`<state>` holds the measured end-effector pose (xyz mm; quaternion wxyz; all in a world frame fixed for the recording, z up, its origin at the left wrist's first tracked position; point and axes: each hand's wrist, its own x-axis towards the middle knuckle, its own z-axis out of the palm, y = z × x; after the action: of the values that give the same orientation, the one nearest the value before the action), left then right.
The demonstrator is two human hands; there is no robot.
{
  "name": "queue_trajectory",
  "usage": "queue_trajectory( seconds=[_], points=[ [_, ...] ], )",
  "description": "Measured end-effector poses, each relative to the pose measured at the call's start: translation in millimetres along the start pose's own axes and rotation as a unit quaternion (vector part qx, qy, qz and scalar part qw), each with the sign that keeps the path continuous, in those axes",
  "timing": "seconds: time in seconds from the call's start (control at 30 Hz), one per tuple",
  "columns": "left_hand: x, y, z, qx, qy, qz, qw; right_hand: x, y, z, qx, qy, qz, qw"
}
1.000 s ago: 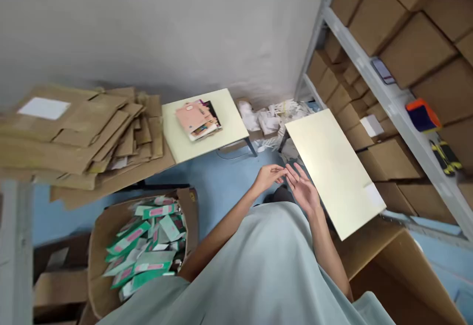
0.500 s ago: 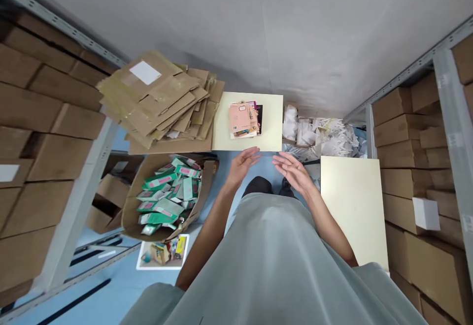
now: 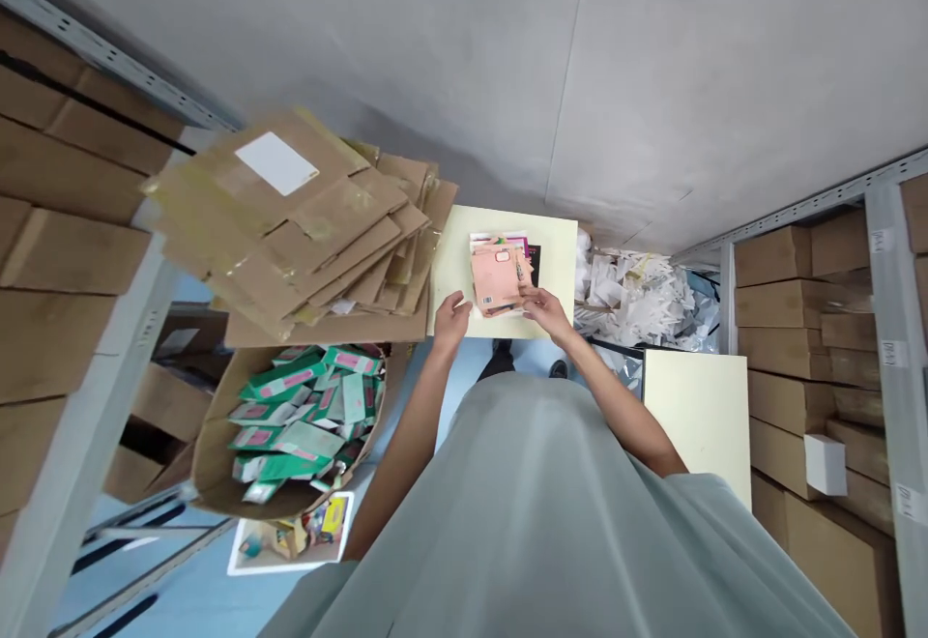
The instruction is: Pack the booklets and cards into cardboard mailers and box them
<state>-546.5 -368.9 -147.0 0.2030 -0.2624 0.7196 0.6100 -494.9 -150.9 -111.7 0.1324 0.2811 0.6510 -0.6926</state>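
A small stack of booklets (image 3: 498,275), with a pink one on top, rests on the pale cream table (image 3: 558,242) in front of me. Purple, white and black covers stick out from under the pink one. My right hand (image 3: 547,312) reaches the stack's lower right corner, its fingers stretched out and touching the edge. Just left of the stack, my left hand (image 3: 452,319) hovers over the table with fingers apart and slightly curled. It holds nothing, and a small gap separates it from the booklets.
Flattened cardboard boxes (image 3: 311,222) are piled high left of the booklets. Below them stands a carton (image 3: 217,469) of green and pink small boxes, beside a white tray (image 3: 290,561). Crumpled white paper (image 3: 645,295) and another cream tabletop (image 3: 696,416) lie to the right. Shelves of cartons (image 3: 772,304) flank both sides.
Both hands have moved forward from in front of the table to the booklet stack, the right one now touching it. My view has shifted with my step towards the table.
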Motion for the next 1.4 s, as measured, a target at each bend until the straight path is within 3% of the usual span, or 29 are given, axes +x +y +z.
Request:
queue_trajectory(
  seconds=[0.1,0.2,0.5,0.6,0.67,0.73,0.8,0.93,1.03,1.17,1.3,1.4],
  points=[
    [28.9,7.6,-1.4,0.020,-0.052,-0.031,0.998,22.9,-3.9,22.1,-0.206,0.056,0.026,0.977],
    [40.4,12.3,-4.0,0.026,-0.133,-0.049,0.990,30.3,-6.6,36.5,-0.282,0.075,0.057,0.955],
    [33.7,32.0,-33.2,0.096,-0.239,-0.014,0.966,6.1,-10.0,63.3,-0.192,0.109,0.088,0.971],
    [27.5,43.2,-40.3,0.149,-0.245,0.045,0.957,-8.4,-15.2,63.6,-0.076,0.106,0.049,0.990],
    [19.9,55.8,-33.2,0.159,-0.240,0.104,0.952,-25.3,-20.5,55.5,0.029,0.114,-0.009,0.993],
    [7.1,73.1,-12.8,0.118,-0.259,0.149,0.947,-49.8,-26.5,40.1,0.103,0.145,-0.070,0.982],
    [-12.8,93.4,19.4,0.066,-0.317,0.160,0.932,-80.9,-31.6,19.2,0.143,0.193,-0.113,0.964],
    [-73.3,127.0,96.0,0.067,-0.483,0.130,0.863,-152.9,-31.5,-29.8,0.196,0.323,-0.151,0.913],
    [-128.5,131.5,148.6,0.101,-0.565,0.130,0.809,-206.9,-17.0,-65.3,0.226,0.408,-0.170,0.868],
    [-208.8,101.7,211.4,0.164,-0.629,0.133,0.748,-273.6,23.5,-106.8,0.261,0.497,-0.191,0.805],
    [-297.5,43.2,266.3,0.186,-0.671,0.140,0.704,-340.5,80.4,-147.1,0.282,0.578,-0.185,0.743],
    [-364.2,-4.2,299.2,0.194,-0.685,0.163,0.683,-395.9,119.3,-179.3,0.233,0.665,-0.150,0.693]
  ],
)
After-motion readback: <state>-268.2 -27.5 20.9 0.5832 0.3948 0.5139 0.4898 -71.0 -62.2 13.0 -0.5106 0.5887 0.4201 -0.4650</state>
